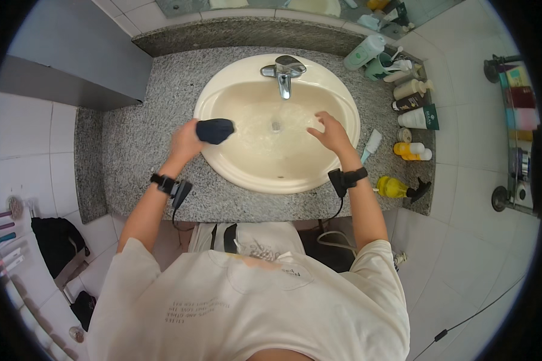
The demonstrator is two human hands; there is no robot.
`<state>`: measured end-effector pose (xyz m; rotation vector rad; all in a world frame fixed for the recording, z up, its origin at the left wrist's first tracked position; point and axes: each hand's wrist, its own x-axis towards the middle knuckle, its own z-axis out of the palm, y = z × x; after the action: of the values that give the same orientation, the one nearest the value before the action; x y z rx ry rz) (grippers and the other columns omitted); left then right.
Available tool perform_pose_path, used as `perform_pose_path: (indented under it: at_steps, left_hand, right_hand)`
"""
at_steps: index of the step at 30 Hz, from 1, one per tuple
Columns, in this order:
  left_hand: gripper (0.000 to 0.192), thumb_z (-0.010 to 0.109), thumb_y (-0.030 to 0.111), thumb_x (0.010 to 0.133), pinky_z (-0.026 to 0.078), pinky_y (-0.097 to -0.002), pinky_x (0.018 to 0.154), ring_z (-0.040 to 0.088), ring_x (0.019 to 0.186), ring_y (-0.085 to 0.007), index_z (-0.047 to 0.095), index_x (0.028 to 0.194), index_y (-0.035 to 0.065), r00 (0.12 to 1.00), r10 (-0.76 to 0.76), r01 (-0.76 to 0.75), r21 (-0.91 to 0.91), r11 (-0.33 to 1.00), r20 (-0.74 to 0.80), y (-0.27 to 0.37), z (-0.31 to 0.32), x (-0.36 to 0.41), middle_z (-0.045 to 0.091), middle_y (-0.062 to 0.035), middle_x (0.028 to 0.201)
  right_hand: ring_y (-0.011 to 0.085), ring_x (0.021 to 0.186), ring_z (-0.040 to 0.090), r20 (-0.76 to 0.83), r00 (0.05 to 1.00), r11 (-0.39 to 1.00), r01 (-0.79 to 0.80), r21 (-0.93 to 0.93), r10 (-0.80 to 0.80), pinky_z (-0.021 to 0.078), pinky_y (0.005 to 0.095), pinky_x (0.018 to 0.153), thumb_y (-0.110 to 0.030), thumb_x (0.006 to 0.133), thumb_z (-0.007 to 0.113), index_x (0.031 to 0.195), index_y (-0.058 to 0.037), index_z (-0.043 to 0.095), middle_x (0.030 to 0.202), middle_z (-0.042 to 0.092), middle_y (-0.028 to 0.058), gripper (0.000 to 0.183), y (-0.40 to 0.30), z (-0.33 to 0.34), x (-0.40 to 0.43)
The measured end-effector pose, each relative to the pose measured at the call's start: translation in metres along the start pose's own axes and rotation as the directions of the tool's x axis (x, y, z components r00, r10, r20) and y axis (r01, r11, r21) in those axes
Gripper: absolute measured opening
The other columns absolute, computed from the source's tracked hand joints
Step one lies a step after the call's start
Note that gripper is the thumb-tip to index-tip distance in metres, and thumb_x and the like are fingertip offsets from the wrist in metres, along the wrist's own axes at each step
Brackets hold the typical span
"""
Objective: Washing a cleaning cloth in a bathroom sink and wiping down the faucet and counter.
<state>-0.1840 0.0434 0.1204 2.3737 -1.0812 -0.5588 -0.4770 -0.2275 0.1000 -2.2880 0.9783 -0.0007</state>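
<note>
My left hand (pixel 184 141) grips a bunched dark navy cloth (pixel 215 131) at the left rim of an oval cream washbasin (pixel 278 184). What kind of cloth it is cannot be told. Over the right side of the bowl, my right hand (pixel 334 134) is empty, with thumb and fingers apart. A chrome single-lever faucet (pixel 284 80) stands at the back of the basin. Below its spout, shallow rippled water (pixel 259 140) surrounds the drain (pixel 276 127). Both wrists wear black straps with small cabled devices.
Along the right of the granite counter (pixel 131 149) stand a green bottle (pixel 364 53), a cup with toothbrushes (pixel 381 67), several tubes and bottles, and a yellow spray bottle (pixel 392 187). A pale-handled brush (pixel 371 145) lies beside the basin. A grey cabinet (pixel 81 54) borders the left.
</note>
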Motion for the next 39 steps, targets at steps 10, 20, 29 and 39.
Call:
perform_pose_path:
  at_steps: [10,20,29,39]
  left_hand:
    - [0.040,0.076,0.006,0.061,0.052,-0.0410,0.079,0.066,0.089,-0.0340,0.064,0.097,-0.0040,0.927,-0.367,0.369,0.010,0.929,-0.081,-0.136,0.010,-0.056,0.067,-0.0232,0.094]
    - [0.037,0.068,0.001,0.062,0.050,-0.0370,0.081,0.066,0.088,-0.0276,0.063,0.099,-0.0047,0.909,-0.412,0.398,-0.163,0.903,-0.063,-0.167,0.028,-0.065,0.068,-0.0179,0.096]
    - [0.034,0.073,0.006,0.064,0.051,-0.0380,0.078,0.066,0.087,-0.0282,0.064,0.096,-0.0038,0.910,-0.413,0.399,-0.191,0.897,-0.040,-0.141,0.019,-0.055,0.069,-0.0193,0.093]
    - [0.037,0.071,0.005,0.063,0.050,-0.0382,0.079,0.065,0.088,-0.0304,0.062,0.098,-0.0044,0.902,-0.429,0.416,-0.183,0.891,-0.039,-0.136,0.016,-0.056,0.068,-0.0193,0.095]
  right_hand:
    - [0.0328,0.095,0.064,0.448,0.891,0.997,-0.063,-0.045,0.076,0.0504,0.0400,0.083,-0.021,0.080,0.067,0.129,-0.0095,0.050,0.103,0.066,0.0202,0.053,0.024,0.115,0.044]
    - [0.0373,0.105,0.061,0.573,0.775,0.956,-0.135,-0.260,0.265,0.0482,0.0449,0.089,-0.014,0.079,0.054,0.140,-0.0090,0.036,0.112,0.063,0.0231,0.064,0.030,0.169,0.078]
    - [0.0353,0.099,0.063,0.434,0.852,0.937,-0.166,-0.308,0.293,0.0494,0.0453,0.086,-0.024,0.084,0.053,0.117,-0.0056,0.055,0.107,0.066,0.0184,0.038,0.034,0.179,0.101]
    - [0.0297,0.078,0.065,-0.309,0.938,0.930,-0.033,0.366,0.155,0.0508,0.0381,0.072,0.008,0.079,0.049,0.146,-0.0135,0.028,0.103,0.065,0.0125,0.074,-0.029,0.064,0.073]
